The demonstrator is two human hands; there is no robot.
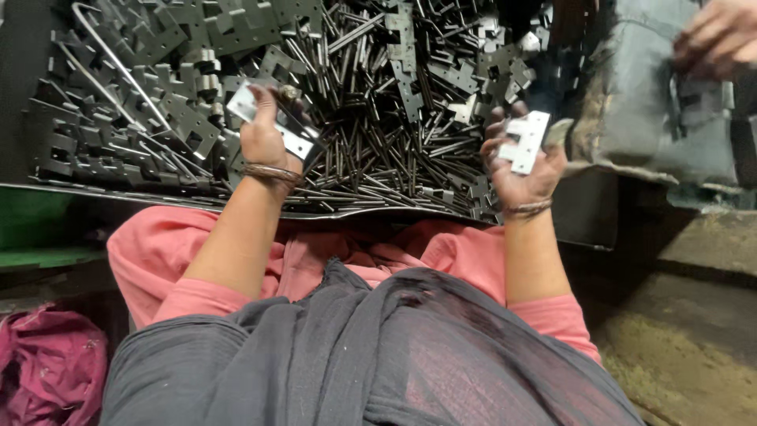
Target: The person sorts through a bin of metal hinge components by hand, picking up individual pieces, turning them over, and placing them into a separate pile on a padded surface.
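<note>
Metal hinge plate (527,140) in each hand

Dim, glare on metal, blurred corners.

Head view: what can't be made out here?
- Left hand: its fingers cover part of the metal plate.
- Right hand: the second plate's lower edge sits behind the palm.
- Another person's hand: blurred, cut off by the top-right edge.

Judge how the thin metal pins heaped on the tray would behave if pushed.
The pins look like slim, round, stiff rods, so they would probably roll and slide over each other. Lying loosely criss-crossed among hinge plates, they would likely shift as a tangle, and some might slip over the tray edge.
</note>
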